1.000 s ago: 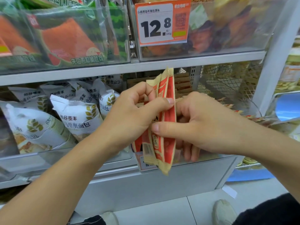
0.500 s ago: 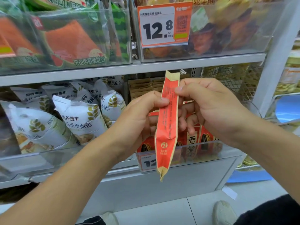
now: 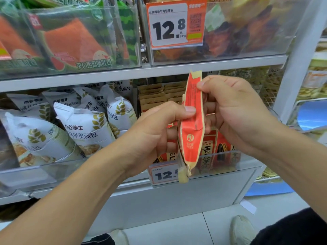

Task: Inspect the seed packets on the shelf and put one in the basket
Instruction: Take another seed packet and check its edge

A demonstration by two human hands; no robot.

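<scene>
arms [image 3: 74, 190]: bare to the frame edge, no sleeves, watch or rings | trousers [image 3: 292, 230]: black, below the grips | shoes [image 3: 242, 230]: pale off-white, rounded toes, one partly hidden

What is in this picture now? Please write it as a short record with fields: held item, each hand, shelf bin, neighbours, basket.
held item: red seed packet, edge-on, upright
left hand: thumb pinches the packet's middle
right hand: pinches the packet near its top
shelf bin: more seed packets behind a clear front
neighbours: white bread bags to the left; price tag above
basket: not in view
</scene>
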